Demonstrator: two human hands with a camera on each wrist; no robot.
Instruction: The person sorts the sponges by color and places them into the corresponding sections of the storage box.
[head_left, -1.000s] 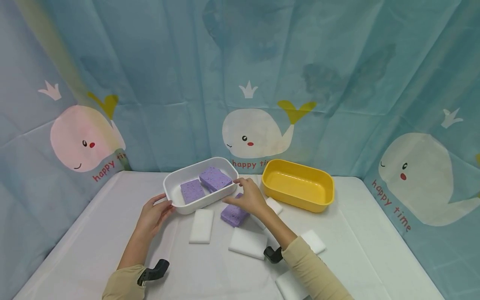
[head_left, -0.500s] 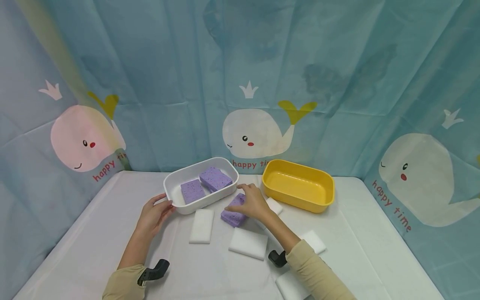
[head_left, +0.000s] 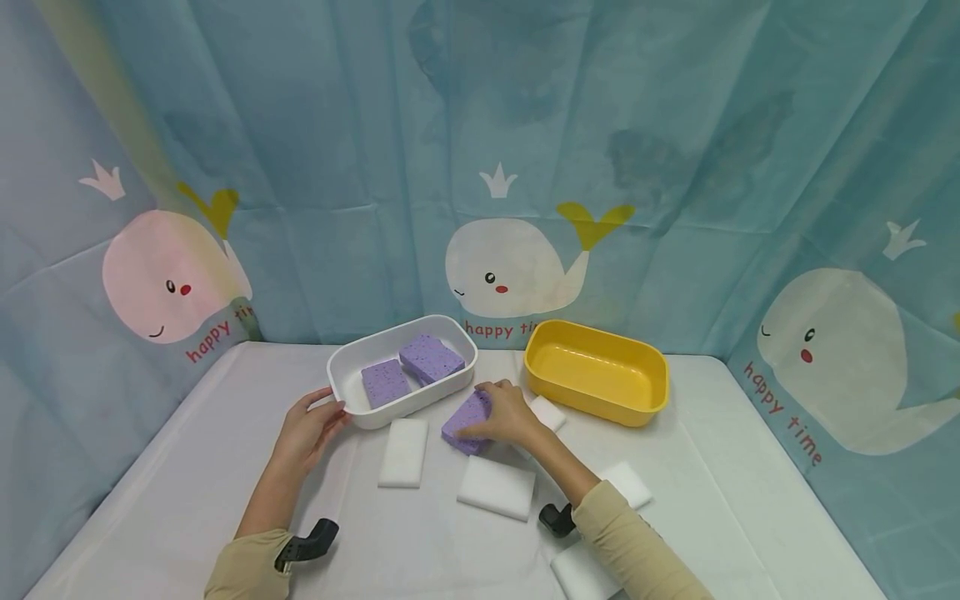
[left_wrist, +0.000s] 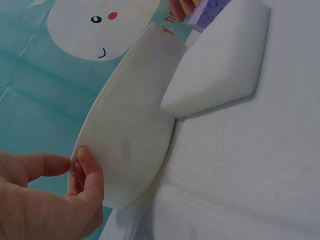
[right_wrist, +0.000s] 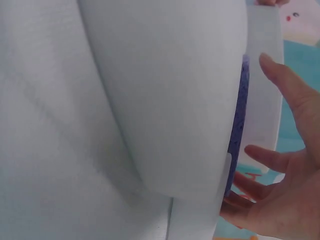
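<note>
In the head view, a purple sponge (head_left: 461, 423) lies on the table with my right hand (head_left: 510, 415) over it. The thumb and fingers of that hand spread over the sponge from above. In the right wrist view a gap shows between the thumb (right_wrist: 280, 77) and the sponge (right_wrist: 240, 117), while the lower fingers come up against its edge. A white plastic tub (head_left: 341, 367) holds two more purple sponges (head_left: 385, 382). My left hand (head_left: 303, 433) pinches its near left corner; the left wrist view shows thumb and fingertips on the rim (left_wrist: 75, 155).
A yellow tub (head_left: 600, 404) stands at the back right. White sponge blocks lie about the table, one (head_left: 403, 454) in front of the white tub, another (head_left: 497, 487) nearer, others (head_left: 581, 571) by the right sleeve. A whale-print curtain (head_left: 360, 250) hangs behind.
My right hand has drawn back from the white tub's right end and lowered over the purple sponge on the table. The left hand and the tub have stayed put.
</note>
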